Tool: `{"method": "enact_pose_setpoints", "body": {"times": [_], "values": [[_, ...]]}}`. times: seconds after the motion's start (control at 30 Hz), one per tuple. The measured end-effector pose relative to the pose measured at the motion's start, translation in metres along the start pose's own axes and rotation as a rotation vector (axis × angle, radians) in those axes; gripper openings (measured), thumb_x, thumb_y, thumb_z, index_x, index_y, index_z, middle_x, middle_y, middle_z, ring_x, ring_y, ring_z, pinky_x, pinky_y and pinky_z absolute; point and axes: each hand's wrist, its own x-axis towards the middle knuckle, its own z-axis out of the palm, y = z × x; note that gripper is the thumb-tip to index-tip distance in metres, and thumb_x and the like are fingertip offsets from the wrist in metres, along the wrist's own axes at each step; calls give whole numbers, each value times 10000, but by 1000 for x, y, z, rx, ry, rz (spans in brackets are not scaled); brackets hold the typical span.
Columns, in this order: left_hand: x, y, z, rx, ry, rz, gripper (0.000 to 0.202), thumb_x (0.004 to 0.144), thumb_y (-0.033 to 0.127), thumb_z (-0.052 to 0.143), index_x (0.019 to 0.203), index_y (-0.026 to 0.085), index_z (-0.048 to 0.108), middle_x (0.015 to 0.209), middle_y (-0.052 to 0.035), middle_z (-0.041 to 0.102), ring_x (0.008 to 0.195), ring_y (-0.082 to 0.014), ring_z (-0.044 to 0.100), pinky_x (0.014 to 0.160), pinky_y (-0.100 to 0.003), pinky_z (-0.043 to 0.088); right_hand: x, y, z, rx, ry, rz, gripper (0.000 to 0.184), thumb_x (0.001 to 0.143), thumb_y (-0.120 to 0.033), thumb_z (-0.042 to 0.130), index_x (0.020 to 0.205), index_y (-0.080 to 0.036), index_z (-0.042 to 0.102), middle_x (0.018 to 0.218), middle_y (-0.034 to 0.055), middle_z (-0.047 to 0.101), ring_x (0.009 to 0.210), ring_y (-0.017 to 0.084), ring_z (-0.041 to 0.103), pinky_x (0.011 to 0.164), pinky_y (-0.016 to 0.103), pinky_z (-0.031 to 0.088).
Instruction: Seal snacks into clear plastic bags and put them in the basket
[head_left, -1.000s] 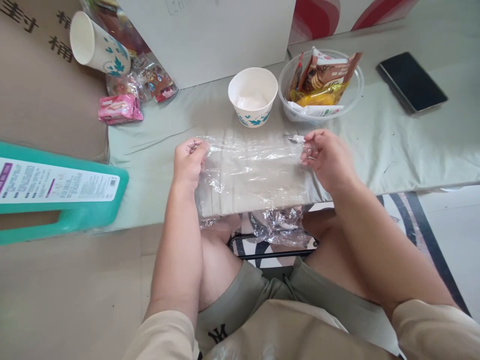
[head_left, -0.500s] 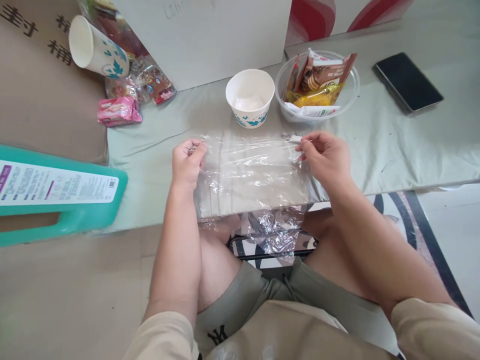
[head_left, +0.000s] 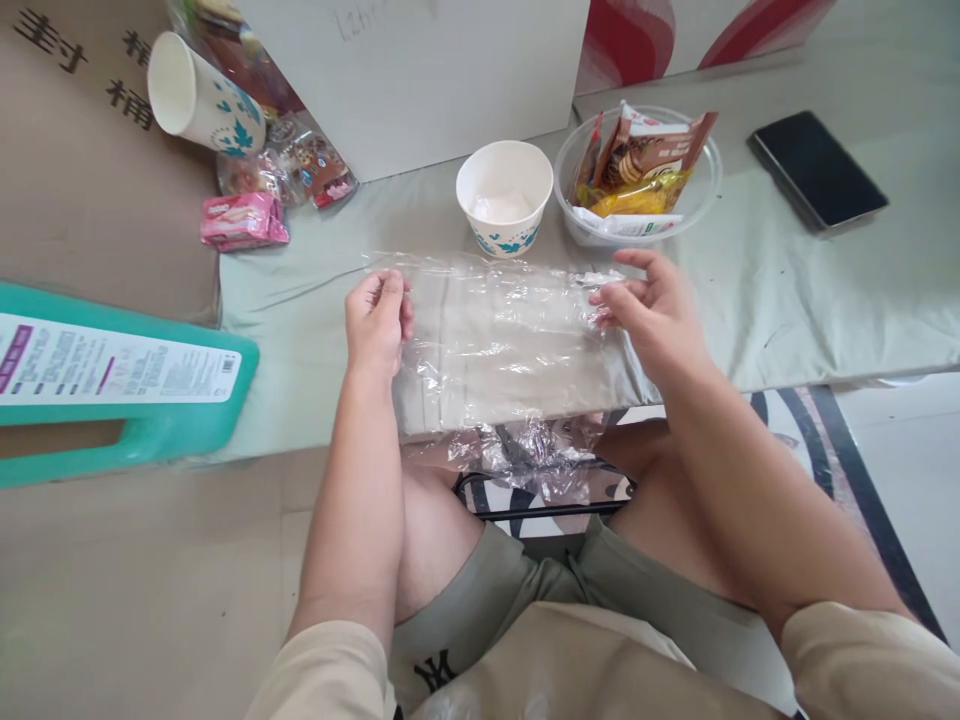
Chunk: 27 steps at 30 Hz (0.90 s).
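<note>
A sheet of clear, crinkled plastic film (head_left: 502, 340), perhaps a thin bag, spreads over the near edge of the cloth-covered surface. Its lower part hangs bunched above my lap. My left hand (head_left: 379, 320) is closed on the film's left side, fingers curled in. On the right side, my right hand (head_left: 652, 315) pinches the film between thumb and fingers, with the index finger lifted. Just beyond the film's far edge stands a white paper cup (head_left: 504, 200) with blue leaf prints and something whitish inside. Beside it, a clear plastic bowl (head_left: 709, 190) holds several packaged snacks.
A black phone (head_left: 821, 168) lies at the right. At the left are a green plastic jug (head_left: 232, 420), a pink packet (head_left: 244, 221), a tilted paper cup (head_left: 202, 95) and a cardboard box (head_left: 90, 200). A white box (head_left: 420, 80) stands behind.
The film's far edge has shifted away from me, toward the cup, and its hanging part has risen slightly. My right index finger has lifted; my left hand has hardly moved.
</note>
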Motion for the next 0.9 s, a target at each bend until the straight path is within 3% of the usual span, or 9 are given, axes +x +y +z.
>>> {"method": "enact_pose_setpoints", "body": {"times": [0.13, 0.37, 0.5, 0.63, 0.7, 0.8, 0.9], "values": [[0, 0, -1, 37, 10, 33, 309, 940, 362, 687, 709, 197, 565, 464, 67, 480, 319, -48, 358, 305, -192, 201, 0, -1, 2, -27, 55, -12, 379, 757, -282, 805, 1069, -284, 591, 828, -20, 709, 542, 103, 558, 478, 259, 472], [4, -4, -2, 77, 70, 55, 325, 942, 335, 677, 679, 192, 551, 439, 78, 435, 338, -45, 354, 309, -184, 193, 0, -4, -6, -65, 216, -140, 339, 848, -352, 750, 1116, -297, 550, 971, 18, 722, 659, 123, 615, 464, 235, 431], [5, -3, -1, 28, 94, 50, 352, 943, 405, 689, 694, 202, 544, 443, 79, 421, 341, -50, 324, 311, -204, 174, 1, 2, -6, -23, 104, -118, 443, 848, -425, 750, 1206, -315, 514, 976, 15, 709, 667, 134, 636, 548, 279, 506], [6, 0, -1, -109, 158, 73, 436, 895, 532, 730, 702, 208, 512, 511, 77, 409, 397, -43, 348, 341, -179, 213, -5, -2, -4, -3, 9, -77, 540, 770, -345, 811, 1214, -322, 504, 854, -14, 682, 752, 178, 687, 652, 326, 554], [6, 1, -2, -200, 156, 67, 423, 916, 543, 702, 742, 211, 506, 577, 66, 449, 449, -44, 432, 390, -158, 311, -9, -5, -4, 2, -14, -43, 465, 751, -275, 803, 1136, -291, 542, 803, -18, 672, 748, 168, 685, 652, 306, 551], [3, 0, -2, -192, 99, -40, 288, 1026, 488, 539, 884, 237, 532, 666, 41, 560, 518, -86, 579, 452, -192, 436, -10, -6, -2, -87, -8, -10, 205, 785, -233, 748, 917, -235, 591, 750, -15, 646, 674, 124, 653, 605, 261, 532], [-2, -5, -1, 23, 40, -147, 225, 1018, 481, 555, 1030, 256, 552, 659, 47, 616, 430, -104, 546, 392, -215, 394, -9, -3, -1, -99, 52, -5, 140, 858, -280, 697, 890, -241, 566, 807, -16, 653, 634, 104, 648, 531, 233, 511]]}}
